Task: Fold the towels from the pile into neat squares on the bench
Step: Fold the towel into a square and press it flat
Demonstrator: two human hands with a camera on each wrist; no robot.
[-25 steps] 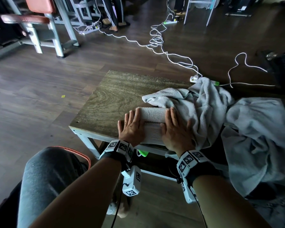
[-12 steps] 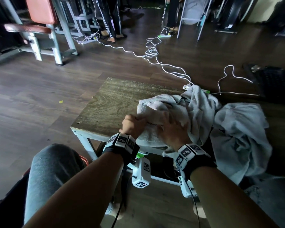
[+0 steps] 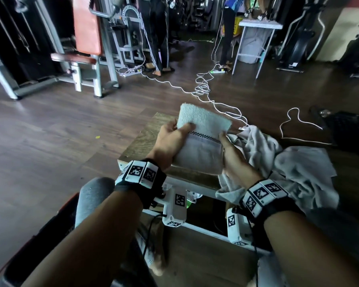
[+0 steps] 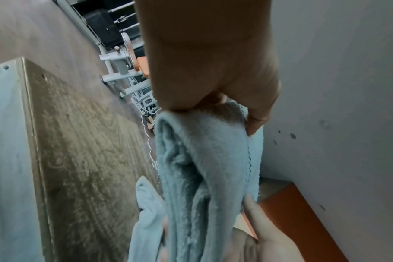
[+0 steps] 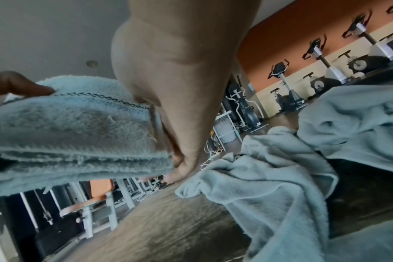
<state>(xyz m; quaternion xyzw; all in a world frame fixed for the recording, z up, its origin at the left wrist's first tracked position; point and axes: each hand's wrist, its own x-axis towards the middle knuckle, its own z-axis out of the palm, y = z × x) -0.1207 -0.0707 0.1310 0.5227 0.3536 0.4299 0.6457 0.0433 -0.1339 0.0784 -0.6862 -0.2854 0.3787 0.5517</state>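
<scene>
Both hands clamp folded towel [image 3: 201,141] above bench [image 3: 147,139]: left hand [image 3: 170,139] at 9 o'clock edge, right hand [image 3: 232,154] at 3. Pile [image 3: 278,162] at 3 o'clock. Risk: loose layers slipping, fold opening on set-down.

The folded towel [image 3: 203,139] is pale, nubbly terry cloth, matt, with a flat woven band and a dark checked stripe. The pile of towels [image 3: 288,170] is the same soft, fuzzy cloth, crumpled. The worktop [image 3: 145,139] is worn, grainy wood, dull, on a white painted metal frame. The floor [image 3: 50,141] is dark wood plank with a low sheen.
</scene>
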